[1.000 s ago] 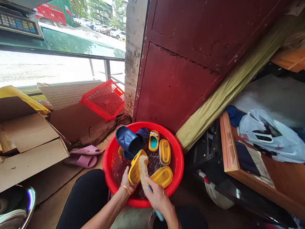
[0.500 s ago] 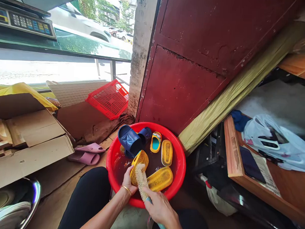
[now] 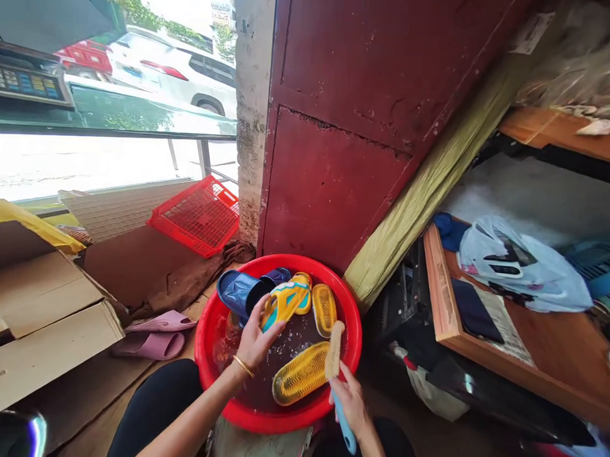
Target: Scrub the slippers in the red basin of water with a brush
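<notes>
My left hand (image 3: 256,337) grips a yellow and teal shoe (image 3: 282,304) over the left part of a red basin (image 3: 351,367) of dark water. My right hand (image 3: 350,398) is closed round the blue handle of a scrubbing brush (image 3: 334,353), its pale bristled head upright at the basin's right side. A yellow sole (image 3: 300,374) lies in the water between the hands, and another yellow sole (image 3: 325,310) rests behind the brush. Dark blue slippers (image 3: 240,291) sit at the back left of the basin.
Pink slippers (image 3: 151,343) and cardboard boxes (image 3: 45,353) lie to the left, with a red crate (image 3: 198,217) behind. A maroon door (image 3: 331,183) rises behind the basin. At the right is a wooden drawer (image 3: 440,306) holding a bagged item.
The shoe in my left hand has turned from sole up to its upper side and moved up, close to the other small shoe. The brush has moved right, away from it. The camera view has shifted.
</notes>
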`<state>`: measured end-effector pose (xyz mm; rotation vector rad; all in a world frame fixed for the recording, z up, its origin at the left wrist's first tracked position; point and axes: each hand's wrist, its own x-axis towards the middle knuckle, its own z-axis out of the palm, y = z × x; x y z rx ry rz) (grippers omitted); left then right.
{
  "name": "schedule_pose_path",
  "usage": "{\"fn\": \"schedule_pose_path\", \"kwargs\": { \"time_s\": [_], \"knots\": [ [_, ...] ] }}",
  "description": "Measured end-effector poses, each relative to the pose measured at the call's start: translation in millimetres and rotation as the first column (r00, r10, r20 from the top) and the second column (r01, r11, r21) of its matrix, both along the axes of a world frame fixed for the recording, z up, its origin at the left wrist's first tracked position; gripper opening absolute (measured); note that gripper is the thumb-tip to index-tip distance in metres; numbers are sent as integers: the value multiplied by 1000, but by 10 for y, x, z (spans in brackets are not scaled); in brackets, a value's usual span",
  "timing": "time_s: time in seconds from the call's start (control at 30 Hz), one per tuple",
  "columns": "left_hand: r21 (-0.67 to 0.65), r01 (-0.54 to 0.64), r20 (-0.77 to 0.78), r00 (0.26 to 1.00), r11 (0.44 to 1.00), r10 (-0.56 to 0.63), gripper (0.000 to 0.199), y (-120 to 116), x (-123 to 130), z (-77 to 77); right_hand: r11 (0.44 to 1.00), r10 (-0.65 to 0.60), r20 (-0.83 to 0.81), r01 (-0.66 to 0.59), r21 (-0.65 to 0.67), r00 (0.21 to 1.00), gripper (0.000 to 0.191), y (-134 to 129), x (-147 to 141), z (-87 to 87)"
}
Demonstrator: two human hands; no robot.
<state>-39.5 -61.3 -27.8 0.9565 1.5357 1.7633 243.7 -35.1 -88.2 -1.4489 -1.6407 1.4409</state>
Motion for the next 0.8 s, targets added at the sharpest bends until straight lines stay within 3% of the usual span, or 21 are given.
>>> {"fn": "schedule_pose_path", "kwargs": {
  "time_s": [0.07,0.13,0.2,0.27,0.33,0.4,0.43,0.47,0.5,0.53,0.6,0.67,0.73,0.8],
  "knots": [
    [60,-113,-344,930,992,127,81,229,-315,126,996,-76,-122,71,-46,990,88,-33,17,-77],
    [32,-185,-611,774,982,166,80,449,-642,206,992,-123,-177,114,-56,976,89,-52,15,-125],
    [-146,-327,-766,635,934,102,77,615,-918,242,989,-146,-197,137,-59,969,89,-53,5,-142],
    [-360,-391,-814,576,847,-80,62,707,-1090,249,988,-148,-210,138,-62,966,86,-45,-5,-133],
    [-398,-456,-847,516,796,-128,55,730,-1119,243,989,-139,-225,125,-74,964,83,-31,-11,-109],
    [-270,-478,-892,452,836,-30,53,713,-980,228,988,-141,-247,119,-103,959,81,-13,-16,-84],
    [-215,-421,-891,455,881,0,54,697,-846,212,985,-147,-259,118,-128,955,81,-1,-18,-75],
    [-185,-317,-875,484,930,-9,55,677,-672,181,981,-156,-269,117,-156,950,80,13,-20,-69],
    [-240,-108,-828,541,965,-146,55,654,-466,132,977,-160,-280,112,-180,947,80,29,-23,-68],
    [-335,119,-751,566,935,-341,56,628,-235,60,975,-157,-292,102,-196,943,80,44,-26,-71],
    [-451,322,-658,510,833,-554,60,567,248,-160,974,-149,-313,83,-213,938,79,74,-30,-87],
    [-540,386,-578,475,748,-663,88,499,679,-455,972,-152,-328,82,-219,932,78,95,-32,-110],
    [-663,333,-486,489,670,-724,110,442,978,-755,971,-161,-342,86,-225,926,78,105,-27,-126],
    [-697,327,-394,568,638,-722,112,412,1110,-983,970,-159,-355,80,-229,921,79,110,-19,-128]
  ]
}}
